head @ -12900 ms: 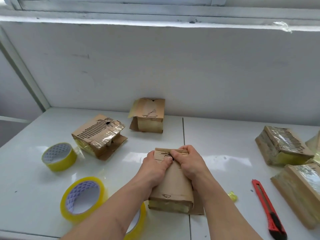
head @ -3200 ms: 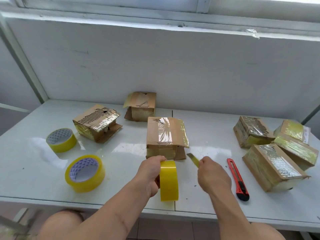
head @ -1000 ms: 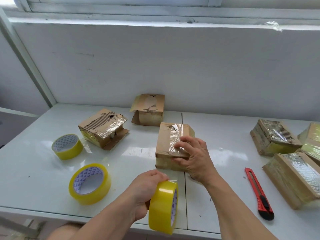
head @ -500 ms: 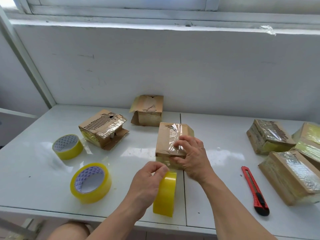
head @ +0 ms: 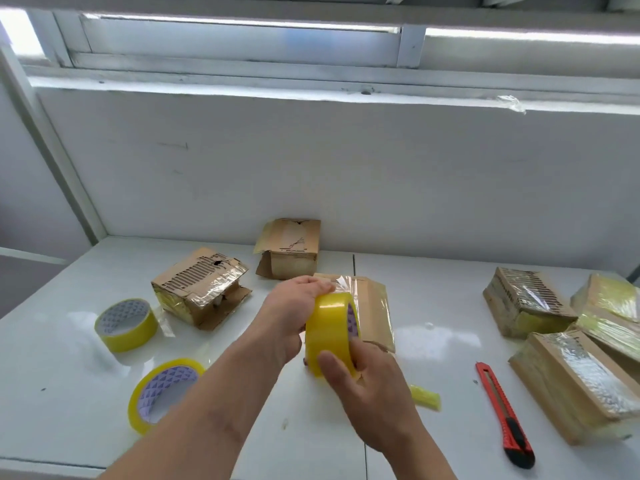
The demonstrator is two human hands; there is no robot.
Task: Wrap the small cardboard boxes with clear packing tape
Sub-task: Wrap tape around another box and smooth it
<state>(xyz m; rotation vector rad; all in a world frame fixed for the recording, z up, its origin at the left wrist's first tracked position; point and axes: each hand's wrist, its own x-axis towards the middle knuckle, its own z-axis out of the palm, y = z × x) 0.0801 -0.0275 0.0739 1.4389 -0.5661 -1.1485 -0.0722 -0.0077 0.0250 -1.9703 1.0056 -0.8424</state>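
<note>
Single head view, forward and down, close above white table point(head: 433, 441)

Seemingly no legible text anywhere

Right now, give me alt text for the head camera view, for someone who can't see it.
Two bare hands, left hand and right hand, grip a yellow tape roll in front of a partly taped cardboard box on a white table. Two more tape rolls lie to the left; a red utility knife and wrapped boxes lie to the right.
</note>
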